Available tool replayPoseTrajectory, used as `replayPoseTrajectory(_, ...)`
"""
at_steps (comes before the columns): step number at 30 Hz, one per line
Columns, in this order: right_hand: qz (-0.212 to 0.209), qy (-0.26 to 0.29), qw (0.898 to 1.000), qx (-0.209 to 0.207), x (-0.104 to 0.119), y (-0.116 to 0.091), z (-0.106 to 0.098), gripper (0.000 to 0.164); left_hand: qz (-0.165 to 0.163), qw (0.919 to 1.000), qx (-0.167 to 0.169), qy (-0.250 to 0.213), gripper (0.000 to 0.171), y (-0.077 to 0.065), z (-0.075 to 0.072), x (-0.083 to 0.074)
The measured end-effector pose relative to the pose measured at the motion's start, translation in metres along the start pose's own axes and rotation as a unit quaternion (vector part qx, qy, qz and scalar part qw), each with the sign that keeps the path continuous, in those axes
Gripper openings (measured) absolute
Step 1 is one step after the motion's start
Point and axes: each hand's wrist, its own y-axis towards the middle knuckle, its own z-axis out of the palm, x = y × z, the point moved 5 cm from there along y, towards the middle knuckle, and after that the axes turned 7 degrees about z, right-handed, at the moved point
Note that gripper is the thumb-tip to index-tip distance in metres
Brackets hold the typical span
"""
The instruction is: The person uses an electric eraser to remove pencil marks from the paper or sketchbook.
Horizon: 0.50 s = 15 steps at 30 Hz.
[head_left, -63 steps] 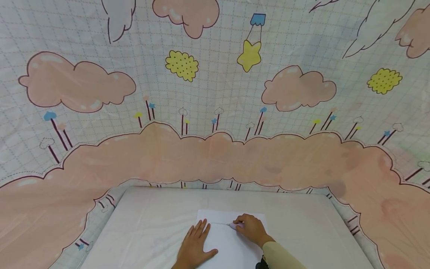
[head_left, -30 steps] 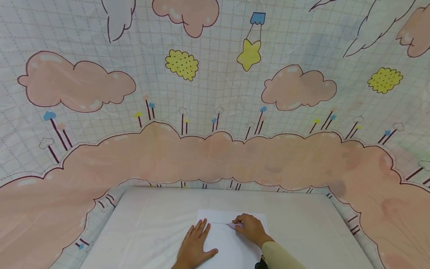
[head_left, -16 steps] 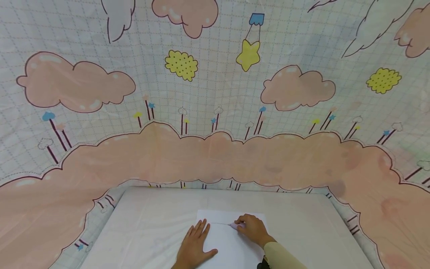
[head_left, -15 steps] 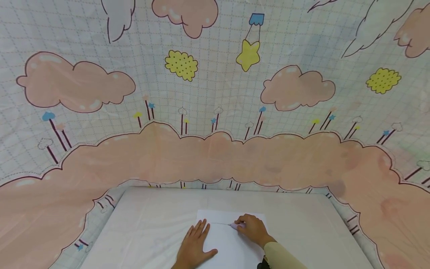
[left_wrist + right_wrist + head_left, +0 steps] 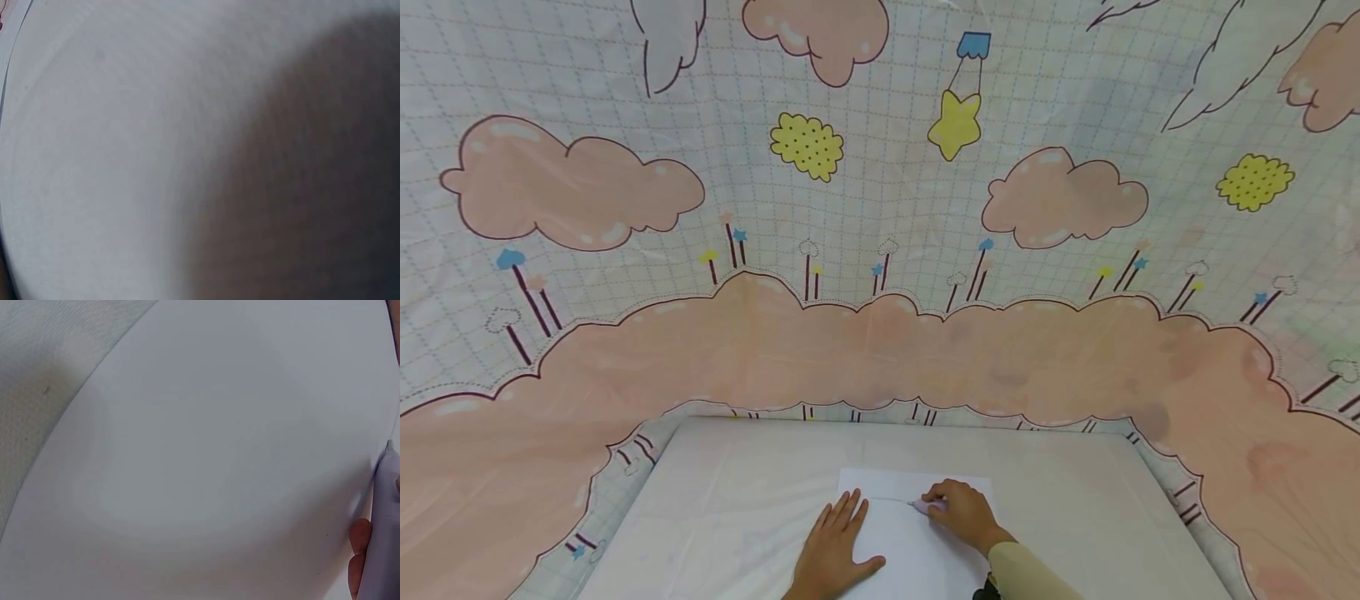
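Left hand, spread flat, steadies the white rectangular paper sheet; right hand grips a pale-lilac, metal-tipped tool, apparently scoring or drawing; next calls for steady pressure.

Perhaps a draped-off booth, cloud-print cloth backdrop, white cloth-covered table.
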Motion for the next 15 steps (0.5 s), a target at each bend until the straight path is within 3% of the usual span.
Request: replayPoseTrajectory(15, -0.002, -0.002, 1.000, 0.005, 0.0064, 0.0045, 0.0031, 0.008, 0.005, 0.9997, -0.021, 0.005, 0.097, -0.0010, 0.0014, 0.0007)
